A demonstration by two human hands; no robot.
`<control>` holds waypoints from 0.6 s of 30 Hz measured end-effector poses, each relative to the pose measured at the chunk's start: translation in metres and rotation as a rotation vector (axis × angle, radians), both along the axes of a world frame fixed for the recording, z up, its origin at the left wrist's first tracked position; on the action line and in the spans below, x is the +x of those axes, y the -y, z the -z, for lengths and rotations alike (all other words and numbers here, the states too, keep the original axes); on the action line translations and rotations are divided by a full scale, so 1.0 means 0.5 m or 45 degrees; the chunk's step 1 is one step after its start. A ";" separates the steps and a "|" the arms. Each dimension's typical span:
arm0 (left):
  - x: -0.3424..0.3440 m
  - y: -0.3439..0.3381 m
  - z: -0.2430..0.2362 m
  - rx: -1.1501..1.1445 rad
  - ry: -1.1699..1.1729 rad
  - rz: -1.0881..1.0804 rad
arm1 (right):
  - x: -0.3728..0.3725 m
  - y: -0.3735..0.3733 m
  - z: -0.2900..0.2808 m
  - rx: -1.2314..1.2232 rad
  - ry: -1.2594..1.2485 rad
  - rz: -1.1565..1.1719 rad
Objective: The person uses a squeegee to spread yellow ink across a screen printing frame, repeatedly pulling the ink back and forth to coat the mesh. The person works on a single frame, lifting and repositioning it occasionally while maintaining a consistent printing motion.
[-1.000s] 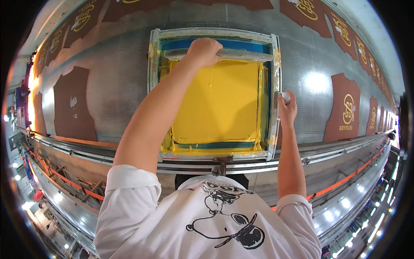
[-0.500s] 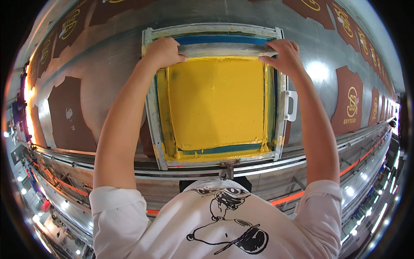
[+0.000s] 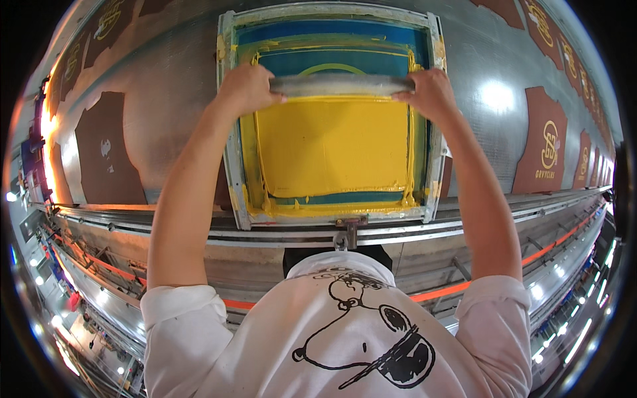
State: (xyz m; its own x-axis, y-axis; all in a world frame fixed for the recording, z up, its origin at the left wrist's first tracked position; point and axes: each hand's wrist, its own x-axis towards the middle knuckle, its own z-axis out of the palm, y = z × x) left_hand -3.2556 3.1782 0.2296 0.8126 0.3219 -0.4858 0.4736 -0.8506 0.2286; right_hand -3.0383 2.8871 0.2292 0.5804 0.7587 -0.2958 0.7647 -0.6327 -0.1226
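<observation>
Both of my hands grip a wide squeegee (image 3: 342, 85), which lies crosswise over a screen-printing frame (image 3: 233, 174). My left hand (image 3: 249, 89) is closed around its left end, and my right hand (image 3: 428, 94) around its right end. Thick yellow ink (image 3: 332, 146) covers the mesh on the near side of the blade. Beyond the blade, the blue-green screen (image 3: 391, 64) shows through, with part of a yellow curved outline in it. Ink ridges run along the frame's inner sides. The squeegee's lower edge is hidden in the ink.
Brown fabric pieces lie on the long metal table; the left piece (image 3: 109, 149) bears a small white print, the right piece (image 3: 539, 142) a yellow one. A metal rail (image 3: 292, 237) with a clamp (image 3: 352, 229) runs along the near edge. An orange strip (image 3: 441, 292) lies below it.
Both hands have drawn the squeegee toward me from the frame's far end. The blue-green mesh and curved outline behind it are now uncovered. The whole view has shifted slightly.
</observation>
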 end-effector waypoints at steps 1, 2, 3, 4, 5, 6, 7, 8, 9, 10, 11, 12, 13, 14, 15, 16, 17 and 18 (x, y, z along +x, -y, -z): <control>-0.026 0.029 -0.006 -0.022 -0.060 -0.004 | -0.032 0.022 -0.011 -0.057 -0.035 0.009; -0.053 0.056 -0.010 -0.036 -0.093 -0.006 | -0.061 0.048 -0.013 -0.057 -0.055 0.015; -0.084 0.084 -0.017 -0.046 -0.127 -0.007 | -0.094 0.076 -0.010 -0.053 -0.075 0.023; -0.117 0.114 -0.018 -0.061 -0.167 -0.006 | -0.128 0.105 -0.006 -0.055 -0.102 0.032; -0.153 0.144 -0.019 -0.071 -0.132 -0.023 | -0.160 0.134 -0.007 -0.019 -0.104 0.030; -0.192 0.174 -0.018 -0.080 -0.099 -0.036 | -0.195 0.163 -0.009 0.019 -0.107 0.032; -0.230 0.200 -0.015 -0.089 -0.064 -0.054 | -0.227 0.190 -0.011 0.056 -0.109 0.029; -0.268 0.222 -0.007 -0.099 -0.028 -0.047 | -0.260 0.217 -0.008 0.107 -0.107 0.024; -0.303 0.241 0.004 -0.105 0.018 -0.039 | -0.290 0.243 -0.003 0.163 -0.096 0.019; -0.328 0.254 0.010 -0.114 0.066 -0.029 | -0.314 0.263 -0.001 0.216 -0.081 0.015; -0.347 0.266 0.012 -0.121 0.031 -0.016 | -0.333 0.278 -0.002 0.187 -0.120 0.024; -0.354 0.273 0.010 -0.126 0.009 -0.006 | -0.341 0.286 -0.006 0.162 -0.146 0.029; -0.355 0.272 0.007 -0.130 -0.014 0.005 | -0.342 0.288 -0.010 0.136 -0.171 0.034; -0.346 0.265 0.004 -0.190 -0.120 0.005 | -0.337 0.285 -0.014 0.140 -0.198 0.021; -0.332 0.257 -0.009 -0.189 -0.159 0.014 | -0.325 0.275 -0.023 0.112 -0.209 0.009; -0.310 0.243 -0.027 -0.192 -0.198 0.023 | -0.303 0.258 -0.036 0.081 -0.219 -0.003; -0.285 0.227 -0.046 -0.194 -0.237 0.032 | -0.281 0.237 -0.052 0.049 -0.230 -0.014; -0.255 0.206 -0.058 -0.176 -0.211 0.021 | -0.257 0.210 -0.071 0.005 -0.164 -0.050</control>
State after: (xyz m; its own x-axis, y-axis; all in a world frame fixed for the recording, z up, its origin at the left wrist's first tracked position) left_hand -3.3832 3.0754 0.2587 0.7226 0.2304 -0.6518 0.5006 -0.8246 0.2635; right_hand -3.1666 2.7824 0.2646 0.5076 0.7815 -0.3628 0.7666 -0.6018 -0.2240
